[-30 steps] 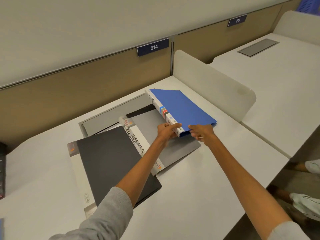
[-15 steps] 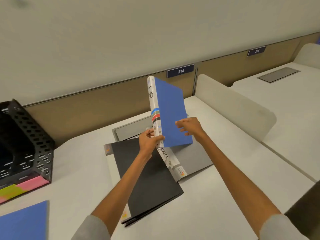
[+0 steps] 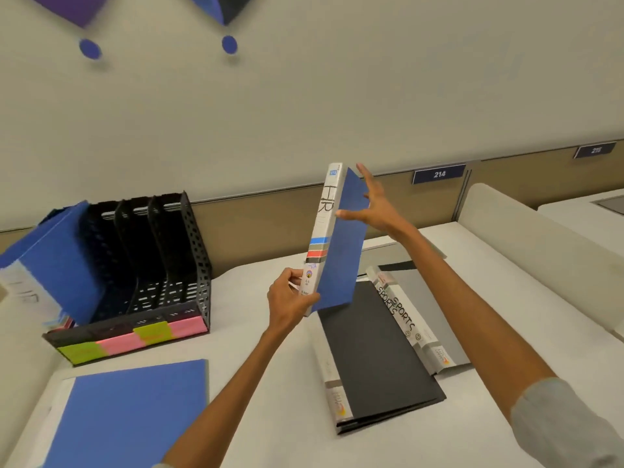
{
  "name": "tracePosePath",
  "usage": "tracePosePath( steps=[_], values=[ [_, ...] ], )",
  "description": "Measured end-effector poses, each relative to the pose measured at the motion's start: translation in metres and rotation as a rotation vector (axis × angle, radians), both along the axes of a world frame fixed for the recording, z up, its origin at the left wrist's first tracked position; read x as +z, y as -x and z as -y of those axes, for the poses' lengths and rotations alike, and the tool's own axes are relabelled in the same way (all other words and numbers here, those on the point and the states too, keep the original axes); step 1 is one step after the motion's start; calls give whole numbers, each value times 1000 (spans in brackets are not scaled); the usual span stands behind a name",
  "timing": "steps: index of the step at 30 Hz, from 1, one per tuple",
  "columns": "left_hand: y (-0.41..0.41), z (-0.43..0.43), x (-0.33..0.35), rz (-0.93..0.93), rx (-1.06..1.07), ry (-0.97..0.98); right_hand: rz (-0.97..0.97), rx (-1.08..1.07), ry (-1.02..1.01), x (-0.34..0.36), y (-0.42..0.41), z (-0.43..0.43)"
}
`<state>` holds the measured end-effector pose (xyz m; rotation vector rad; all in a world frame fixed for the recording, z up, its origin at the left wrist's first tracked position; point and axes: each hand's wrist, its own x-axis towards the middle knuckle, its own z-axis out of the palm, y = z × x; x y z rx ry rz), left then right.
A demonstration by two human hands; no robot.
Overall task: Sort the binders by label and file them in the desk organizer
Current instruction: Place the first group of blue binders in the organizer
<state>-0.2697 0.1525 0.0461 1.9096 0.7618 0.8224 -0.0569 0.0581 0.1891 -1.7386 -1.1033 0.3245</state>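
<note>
Left hand (image 3: 289, 300) grips the upright blue HR binder (image 3: 341, 251) low on its spine; right hand (image 3: 373, 206), fingers spread, touches its cover

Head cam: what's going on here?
A person is sorting binders. The left hand grips a raised blue binder by the bottom of its spine; the right hand is open at its upper cover. The desk organizer, to the left, holds a second blue binder, leaning. A black binder and SPORTS binders lie on the desk.
</note>
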Motion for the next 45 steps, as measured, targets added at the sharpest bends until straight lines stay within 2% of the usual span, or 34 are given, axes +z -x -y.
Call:
tracePosePath(
  steps=[5, 17, 26, 35, 40, 45],
  values=[
    [58, -19, 3, 31, 70, -72, 171, 115, 7, 14, 53, -48],
    [192, -74, 13, 154, 431, -160, 137, 455, -111, 54, 203, -154],
    [287, -108, 23, 219, 641, -205, 194, 689, -162, 81, 319, -220],
    [340, -153, 42, 199, 802, -335, 164, 821, -245, 104, 380, -263],
    [346, -183, 29, 177, 820, -332, 48, 868, -226, 92, 390, -285],
    [338, -210, 10, 183, 809, -295, 47, 829, -212, 70, 387, -308]
  ],
)
